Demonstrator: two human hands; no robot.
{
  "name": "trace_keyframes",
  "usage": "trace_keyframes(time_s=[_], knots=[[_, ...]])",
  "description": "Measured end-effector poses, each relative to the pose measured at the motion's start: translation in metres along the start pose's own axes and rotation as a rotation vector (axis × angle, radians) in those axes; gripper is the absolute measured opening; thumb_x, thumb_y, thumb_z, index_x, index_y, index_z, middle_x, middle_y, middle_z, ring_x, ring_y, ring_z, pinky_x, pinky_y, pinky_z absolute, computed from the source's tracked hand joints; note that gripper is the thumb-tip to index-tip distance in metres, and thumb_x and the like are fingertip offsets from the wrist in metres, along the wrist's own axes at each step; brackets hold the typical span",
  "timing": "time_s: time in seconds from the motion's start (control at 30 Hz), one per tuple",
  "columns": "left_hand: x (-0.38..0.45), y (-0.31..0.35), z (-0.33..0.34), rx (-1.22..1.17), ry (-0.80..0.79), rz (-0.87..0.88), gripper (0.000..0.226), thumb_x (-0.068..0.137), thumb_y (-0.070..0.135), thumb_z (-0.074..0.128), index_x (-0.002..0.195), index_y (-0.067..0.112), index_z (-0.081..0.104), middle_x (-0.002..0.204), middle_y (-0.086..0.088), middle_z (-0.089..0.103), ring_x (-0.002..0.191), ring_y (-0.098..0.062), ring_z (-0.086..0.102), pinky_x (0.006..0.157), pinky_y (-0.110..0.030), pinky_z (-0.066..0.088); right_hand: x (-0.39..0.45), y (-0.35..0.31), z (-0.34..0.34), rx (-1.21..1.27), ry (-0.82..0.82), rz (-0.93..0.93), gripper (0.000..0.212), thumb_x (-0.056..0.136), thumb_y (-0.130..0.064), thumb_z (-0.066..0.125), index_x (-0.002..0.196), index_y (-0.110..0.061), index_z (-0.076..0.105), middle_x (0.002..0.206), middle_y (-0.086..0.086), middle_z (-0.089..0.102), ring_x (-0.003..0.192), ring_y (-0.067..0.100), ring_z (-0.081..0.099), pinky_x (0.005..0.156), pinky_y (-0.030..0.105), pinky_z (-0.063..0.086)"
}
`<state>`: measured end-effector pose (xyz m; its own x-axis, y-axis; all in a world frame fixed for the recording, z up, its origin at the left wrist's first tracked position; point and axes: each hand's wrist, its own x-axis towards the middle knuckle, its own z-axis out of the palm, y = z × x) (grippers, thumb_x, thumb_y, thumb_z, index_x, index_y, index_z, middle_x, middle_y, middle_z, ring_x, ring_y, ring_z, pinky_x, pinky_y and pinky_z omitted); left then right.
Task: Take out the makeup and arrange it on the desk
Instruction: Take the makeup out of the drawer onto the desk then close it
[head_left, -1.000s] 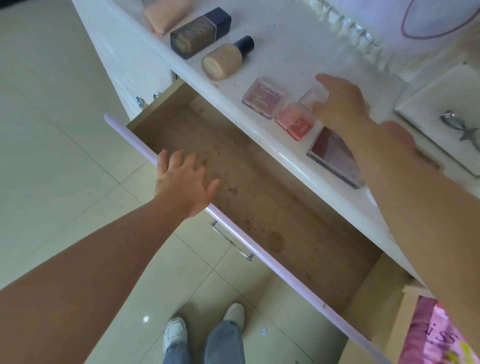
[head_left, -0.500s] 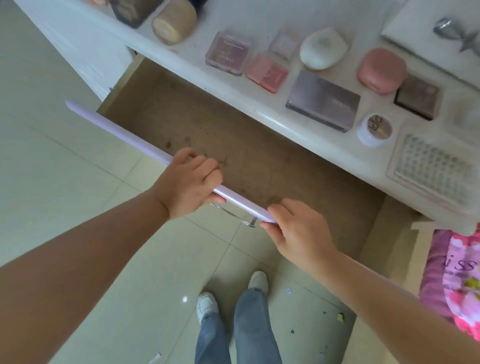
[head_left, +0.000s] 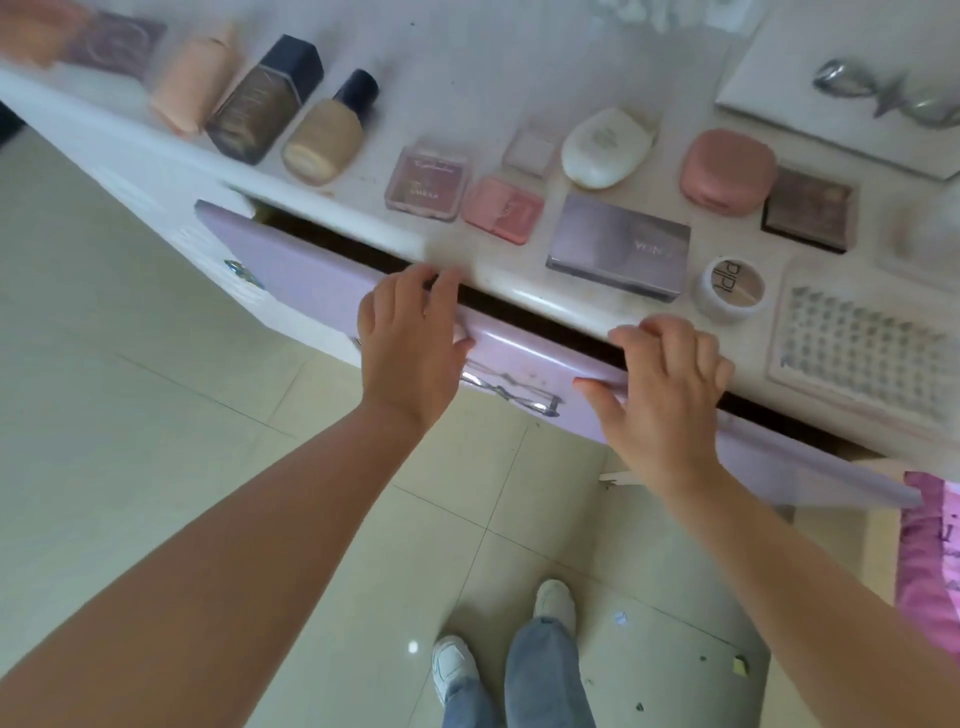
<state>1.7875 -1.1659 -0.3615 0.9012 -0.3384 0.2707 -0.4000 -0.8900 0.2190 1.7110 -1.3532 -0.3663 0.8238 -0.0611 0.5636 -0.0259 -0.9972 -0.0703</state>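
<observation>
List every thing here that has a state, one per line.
Drawer: nearly shut, narrow gap left.
Left hand: gripping the drawer's top edge.
Right hand: gripping the drawer front.
Foundation bottles: capped, lying down.
Purple palette: closed, flat.
Pink compact: closed.

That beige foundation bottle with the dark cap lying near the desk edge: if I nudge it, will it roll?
Probably. The beige foundation bottle looks round-bodied and lies on its side, so a sideways push could roll it. Its base sits close to the desk edge, so it may drop off. It looks like glass: likely heavy for its size and breakable.
</observation>
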Motion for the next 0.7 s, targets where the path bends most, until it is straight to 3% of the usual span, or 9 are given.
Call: trace_keyframes(time_s=[0.07,0.17,0.33,0.4,0.47,0.5,0.57,0.63,0.7], knots=[[0.011,0.004,-0.001,-0.066,-0.016,-0.103,0.064,0.052,0.008,0.087,0.103,0.001,0.049,0.089,-0.026,0.060,0.073,-0.041,0.062,0.057,-0.039,0.052,0.014,0.001,0.007,0.024,-0.017,0.090,0.045,0.058,-0.037,0.063,0.094,-0.019,0.043,0.105,0.001,0.032,0.086,0.021,0.031,0.070,0.030,0.020],[0.017,0.008,0.002,-0.146,-0.117,-0.120,0.030,0.066,0.001,0.076,0.088,-0.008,0.058,0.086,-0.028,0.059,0.072,-0.043,0.060,0.052,-0.039,0.048,0.021,0.002,0.012,0.019,-0.030,0.117,0.050,0.051,-0.033,0.067,0.092,-0.019,0.042,0.106,0.002,0.031,0.086,0.021,0.030,0.066,0.028,0.015],[0.005,0.014,0.007,-0.033,-0.203,-0.038,0.044,0.042,0.003,0.088,0.075,-0.003,0.059,0.072,-0.021,0.060,0.057,-0.036,0.061,0.042,-0.031,0.048,0.013,0.002,0.016,-0.028,-0.048,0.072,0.041,0.055,-0.027,0.065,0.088,-0.017,0.044,0.099,0.001,0.034,0.084,0.022,0.032,0.064,0.027,0.014],[-0.003,0.011,0.008,0.033,-0.222,-0.025,0.048,0.038,0.002,0.088,0.079,-0.002,0.063,0.079,-0.022,0.063,0.063,-0.037,0.063,0.049,-0.035,0.051,0.009,0.000,0.017,-0.051,-0.066,0.030,0.032,0.060,-0.023,0.062,0.089,-0.015,0.050,0.101,0.004,0.046,0.088,0.022,0.035,0.068,0.030,0.020],[-0.006,0.012,-0.005,0.135,-0.264,-0.020,0.054,0.046,0.007,0.086,0.095,0.001,0.065,0.101,-0.023,0.064,0.087,-0.039,0.065,0.066,-0.041,0.054,0.010,-0.004,0.011,-0.035,-0.107,-0.001,0.027,0.067,-0.025,0.052,0.091,-0.014,0.053,0.100,0.009,0.061,0.093,0.023,0.039,0.075,0.034,0.034],[-0.007,0.014,-0.014,0.188,-0.297,-0.023,0.056,0.062,0.012,0.080,0.113,0.005,0.059,0.123,-0.022,0.055,0.111,-0.037,0.056,0.085,-0.043,0.050,0.012,-0.007,0.006,0.004,-0.151,-0.016,0.029,0.067,-0.027,0.052,0.092,-0.012,0.054,0.099,0.012,0.064,0.095,0.025,0.044,0.074,0.035,0.042],[-0.009,0.008,-0.030,0.257,-0.361,-0.052,0.055,0.092,0.022,0.048,0.142,0.016,0.026,0.154,-0.009,0.015,0.142,-0.029,0.014,0.114,-0.041,0.020,0.022,-0.020,-0.006,0.120,-0.265,-0.077,0.034,0.062,-0.020,0.067,0.091,-0.005,0.059,0.097,0.017,0.065,0.089,0.032,0.058,0.067,0.037,0.052],[-0.011,0.002,-0.066,0.287,-0.412,-0.151,0.053,0.099,0.026,0.033,0.147,0.021,0.010,0.157,-0.002,-0.002,0.145,-0.024,-0.004,0.117,-0.038,0.004,0.040,-0.042,-0.020,0.208,-0.366,-0.190,0.037,0.062,-0.017,0.068,0.094,-0.001,0.059,0.093,0.017,0.066,0.080,0.035,0.064,0.065,0.038,0.056],[-0.013,-0.007,-0.091,0.306,-0.391,-0.205,0.052,0.100,0.028,0.028,0.147,0.022,0.008,0.157,0.000,-0.004,0.145,-0.022,-0.006,0.118,-0.037,0.001,0.058,-0.067,-0.028,0.222,-0.485,-0.280,0.038,0.068,-0.023,0.061,0.099,-0.001,0.058,0.093,0.016,0.067,0.086,0.038,0.066,0.071,0.042,0.057]])
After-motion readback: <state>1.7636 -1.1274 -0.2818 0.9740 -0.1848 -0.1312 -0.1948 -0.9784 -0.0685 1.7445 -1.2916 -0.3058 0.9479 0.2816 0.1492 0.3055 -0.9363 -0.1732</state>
